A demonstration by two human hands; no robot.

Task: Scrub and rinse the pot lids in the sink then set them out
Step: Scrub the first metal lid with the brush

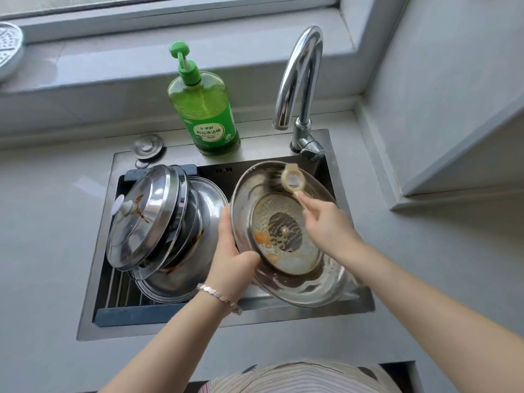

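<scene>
My left hand grips the left rim of a steel pot lid, held tilted over the sink with its soapy, stained inside facing me. My right hand holds the handle of a cream dish brush whose round head sits against the lid's upper inside. Several more steel lids lean stacked on a drying rack in the sink's left half, streaked with brown residue; the front one has a white knob.
A green dish-soap pump bottle stands behind the sink, next to the chrome faucet, with no water running. A round metal cap lies at the sink's back left corner. Grey counter surrounds the sink; a perforated metal dish sits on the windowsill.
</scene>
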